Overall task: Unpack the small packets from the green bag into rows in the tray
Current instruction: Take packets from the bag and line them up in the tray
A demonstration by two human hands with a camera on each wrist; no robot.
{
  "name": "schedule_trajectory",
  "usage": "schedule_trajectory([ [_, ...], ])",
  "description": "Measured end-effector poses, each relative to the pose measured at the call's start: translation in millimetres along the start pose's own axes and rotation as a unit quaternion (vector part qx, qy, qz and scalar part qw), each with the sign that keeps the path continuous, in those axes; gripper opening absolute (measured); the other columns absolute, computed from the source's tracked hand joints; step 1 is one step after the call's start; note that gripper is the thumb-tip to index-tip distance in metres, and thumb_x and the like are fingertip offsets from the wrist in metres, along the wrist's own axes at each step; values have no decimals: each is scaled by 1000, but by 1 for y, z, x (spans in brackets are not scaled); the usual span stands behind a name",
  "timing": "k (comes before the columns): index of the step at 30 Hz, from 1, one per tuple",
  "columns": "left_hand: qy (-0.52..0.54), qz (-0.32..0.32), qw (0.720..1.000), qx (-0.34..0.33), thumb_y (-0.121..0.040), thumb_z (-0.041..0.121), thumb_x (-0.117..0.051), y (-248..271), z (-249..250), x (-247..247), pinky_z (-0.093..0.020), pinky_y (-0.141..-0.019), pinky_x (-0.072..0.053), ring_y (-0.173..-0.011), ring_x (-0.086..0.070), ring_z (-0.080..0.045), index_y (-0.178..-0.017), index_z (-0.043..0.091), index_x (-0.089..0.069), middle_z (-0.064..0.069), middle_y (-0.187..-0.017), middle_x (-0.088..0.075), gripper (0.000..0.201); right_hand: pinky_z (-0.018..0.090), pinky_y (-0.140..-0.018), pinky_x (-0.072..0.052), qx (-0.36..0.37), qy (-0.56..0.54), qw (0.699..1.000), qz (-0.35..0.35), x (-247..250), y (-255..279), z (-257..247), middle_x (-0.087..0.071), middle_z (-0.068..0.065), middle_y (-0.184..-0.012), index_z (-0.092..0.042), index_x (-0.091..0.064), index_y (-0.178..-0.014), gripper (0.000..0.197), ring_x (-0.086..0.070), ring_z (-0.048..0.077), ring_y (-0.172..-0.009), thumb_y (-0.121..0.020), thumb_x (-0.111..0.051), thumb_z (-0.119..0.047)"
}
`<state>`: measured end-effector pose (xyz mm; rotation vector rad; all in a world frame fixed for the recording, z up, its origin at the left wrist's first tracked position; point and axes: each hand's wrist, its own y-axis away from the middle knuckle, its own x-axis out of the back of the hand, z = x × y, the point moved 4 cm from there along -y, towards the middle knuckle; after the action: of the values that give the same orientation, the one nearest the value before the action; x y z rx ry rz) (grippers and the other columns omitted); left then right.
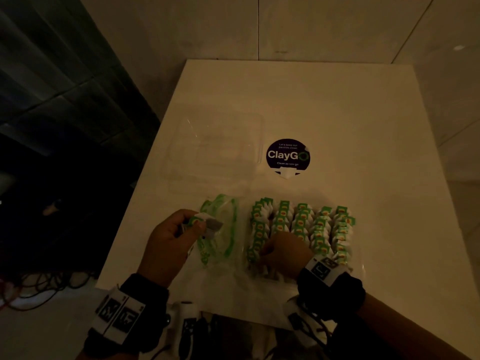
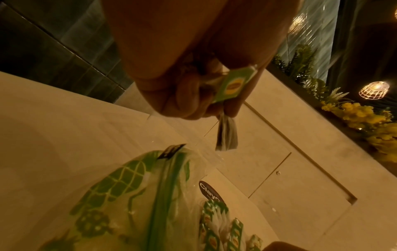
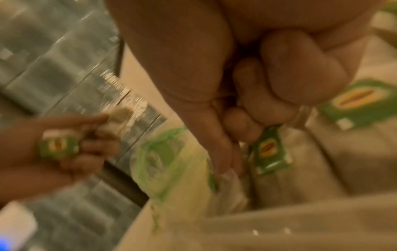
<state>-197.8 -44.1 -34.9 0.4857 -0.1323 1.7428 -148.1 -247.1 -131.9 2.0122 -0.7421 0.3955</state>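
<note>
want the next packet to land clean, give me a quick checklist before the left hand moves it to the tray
1. Packet held firmly: ok, left hand pinches it by the green tag.
2. Packet clear of the green bag: ok, it hangs above the bag.
3. Right hand out of the way: not ok, it rests among the rows, fingers down between packets.
4. Free slot in the tray: cannot tell, the hand hides the near end.
5. Bag empty: cannot tell.

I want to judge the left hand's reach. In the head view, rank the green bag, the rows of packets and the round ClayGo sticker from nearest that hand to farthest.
From the left hand:
1. green bag, directly right of it.
2. rows of packets, farther right.
3. ClayGo sticker, farther up the table.
</note>
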Motion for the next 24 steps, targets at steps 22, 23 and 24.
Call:
schedule_trajectory([
  [22,30,-32,998,46,-91,29,-59,2,-14,-3,-40,-49,-44,-47,-42,-32,-97,18,-68,-32,-85,-61,16,33,-83,-52,27,127,991,14,-16,11,-3,-64,5,-103,-15,-70,-102,25,-61,23,-96,-92,-52,-29],
  [23,34,-35,998,43,-90,31,-60,3,-13,-3,-49,-57,-49,-56,-50,-43,-98,18,-68,-31,-86,-62,17,32,-82,-51,23,150,988,22,-18,9,-4,-63,5,-104,-14,-70,-102,25,-61,23,-97,-92,-52,-29],
  [24,35,-39,998,41,-89,34,-60,4,-13,-4,-56,-64,-50,-66,-54,-49,-99,19,-68,-31,-86,-62,20,32,-80,-51,19,169,985,29,-20,7,-4,-63,5,-104,-14,-69,-102,25,-61,23,-97,-92,-53,-29],
])
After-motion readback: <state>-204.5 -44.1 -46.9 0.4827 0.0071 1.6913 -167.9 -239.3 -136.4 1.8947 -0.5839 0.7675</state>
